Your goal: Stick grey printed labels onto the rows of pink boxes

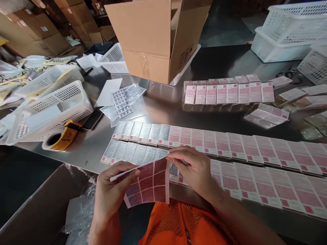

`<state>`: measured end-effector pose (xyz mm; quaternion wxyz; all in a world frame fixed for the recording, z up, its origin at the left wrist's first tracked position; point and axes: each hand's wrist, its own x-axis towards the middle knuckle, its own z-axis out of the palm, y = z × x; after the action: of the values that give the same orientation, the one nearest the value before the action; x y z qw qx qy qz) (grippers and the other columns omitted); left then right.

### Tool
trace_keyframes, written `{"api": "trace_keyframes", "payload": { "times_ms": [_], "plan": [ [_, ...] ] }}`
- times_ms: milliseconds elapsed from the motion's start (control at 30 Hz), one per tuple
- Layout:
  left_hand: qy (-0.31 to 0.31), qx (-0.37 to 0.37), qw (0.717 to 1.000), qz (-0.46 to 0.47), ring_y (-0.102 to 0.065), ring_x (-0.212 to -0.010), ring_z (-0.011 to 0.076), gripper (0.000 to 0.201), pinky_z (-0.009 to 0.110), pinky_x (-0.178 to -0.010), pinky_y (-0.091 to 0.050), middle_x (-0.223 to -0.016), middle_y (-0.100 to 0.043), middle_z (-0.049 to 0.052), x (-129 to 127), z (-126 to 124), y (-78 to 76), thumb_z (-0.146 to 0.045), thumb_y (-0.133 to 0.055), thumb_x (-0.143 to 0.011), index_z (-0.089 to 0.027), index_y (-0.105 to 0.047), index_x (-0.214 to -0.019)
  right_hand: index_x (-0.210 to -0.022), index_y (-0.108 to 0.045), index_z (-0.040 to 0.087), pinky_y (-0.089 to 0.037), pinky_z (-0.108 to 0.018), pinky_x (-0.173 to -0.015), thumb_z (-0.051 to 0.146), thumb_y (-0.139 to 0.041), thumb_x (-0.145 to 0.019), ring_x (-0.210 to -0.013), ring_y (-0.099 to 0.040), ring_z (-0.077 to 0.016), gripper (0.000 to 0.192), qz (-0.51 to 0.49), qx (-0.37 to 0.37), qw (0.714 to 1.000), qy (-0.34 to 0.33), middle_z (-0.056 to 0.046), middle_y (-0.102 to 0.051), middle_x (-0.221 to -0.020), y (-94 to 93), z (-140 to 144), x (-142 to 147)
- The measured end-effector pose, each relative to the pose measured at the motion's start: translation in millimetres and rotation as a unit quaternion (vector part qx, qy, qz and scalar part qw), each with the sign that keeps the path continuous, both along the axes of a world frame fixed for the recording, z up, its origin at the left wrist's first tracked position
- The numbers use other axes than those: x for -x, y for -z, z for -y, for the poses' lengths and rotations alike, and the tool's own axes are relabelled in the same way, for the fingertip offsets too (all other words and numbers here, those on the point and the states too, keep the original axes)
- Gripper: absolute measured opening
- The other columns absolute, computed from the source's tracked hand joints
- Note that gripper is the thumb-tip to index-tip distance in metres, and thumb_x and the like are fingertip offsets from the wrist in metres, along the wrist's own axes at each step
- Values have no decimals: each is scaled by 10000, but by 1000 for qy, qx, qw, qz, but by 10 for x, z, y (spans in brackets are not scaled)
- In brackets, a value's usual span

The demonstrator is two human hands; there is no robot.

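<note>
My left hand (112,185) is closed on the left edge of a bent sheet of labels (153,183), thumb on top; its dark red face is split into a grid by pale lines. Thumb and forefinger of my right hand (192,166) pinch the sheet's upper right corner; whether a single label is lifted there I cannot tell. Behind and partly under my hands, two long rows of small flat boxes lie on the table. Boxes with silvery stickers (144,132) are at the left end, and pink-and-white boxes (237,144) continue to the right.
More pink boxes (227,93) stand in a block farther back, with clear-wrapped packs (268,114) beside them. An open carton (145,34) stands at the back. Small printed code stickers (122,103), a phone (93,119), a yellow tape dispenser (65,136) and white baskets (53,109) are left.
</note>
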<state>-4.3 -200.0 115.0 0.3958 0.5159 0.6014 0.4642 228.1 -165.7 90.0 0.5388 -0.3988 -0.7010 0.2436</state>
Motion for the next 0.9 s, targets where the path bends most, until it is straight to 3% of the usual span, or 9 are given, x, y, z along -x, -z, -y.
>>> {"api": "trace_keyframes", "payload": {
  "times_ms": [100,233,367,500,733,900],
  "plan": [
    [-4,-6,1000,-2,-630,-673,131,94,186,-582,-494,-713,-705,1,-9,16,10,-191,-825,-658,-232,-768,-720,-871,-715,221,-584,-258,-721,50,-618,-855,-814,-710,-156,197,10,-18,1000,20,-50,-742,-868,27,22,6],
    [-21,-17,1000,-3,-637,-691,138,140,198,-587,-496,-748,-714,-9,-18,35,35,-164,-824,-657,-246,-771,-757,-870,-688,216,-582,-279,-749,39,-597,-856,-878,-701,-175,200,29,10,999,17,-54,-729,-889,23,33,4],
    [1,-75,996,-45,-643,-728,133,183,205,-631,-504,-766,-715,-32,-29,48,32,-127,-807,-678,-278,-764,-771,-955,-673,234,-571,-276,-683,129,-649,-864,-792,-680,-163,141,7,51,999,9,-31,-698,-846,0,7,-11],
    [-2,-102,992,-77,-651,-723,146,197,221,-612,-510,-774,-717,-32,-36,64,23,-120,-807,-669,-282,-762,-771,-891,-691,237,-563,-252,-651,84,-619,-866,-746,-669,-143,171,7,42,999,-18,-20,-688,-806,-5,-9,-27],
    [-25,-94,992,-76,-659,-718,162,205,240,-593,-536,-799,-719,-16,-46,108,48,-112,-804,-667,-272,-766,-790,-961,-747,276,-621,-286,-702,62,-645,-841,-816,-720,-168,266,-33,-32,997,54,-37,-752,-900,69,83,25],
    [-33,-103,992,-68,-659,-729,170,232,239,-586,-540,-803,-718,-10,-52,130,63,-88,-806,-645,-261,-765,-794,-911,-759,282,-630,-291,-681,86,-658,-838,-793,-727,-178,232,-24,-31,996,79,-29,-759,-870,70,101,37]
  ]
}}
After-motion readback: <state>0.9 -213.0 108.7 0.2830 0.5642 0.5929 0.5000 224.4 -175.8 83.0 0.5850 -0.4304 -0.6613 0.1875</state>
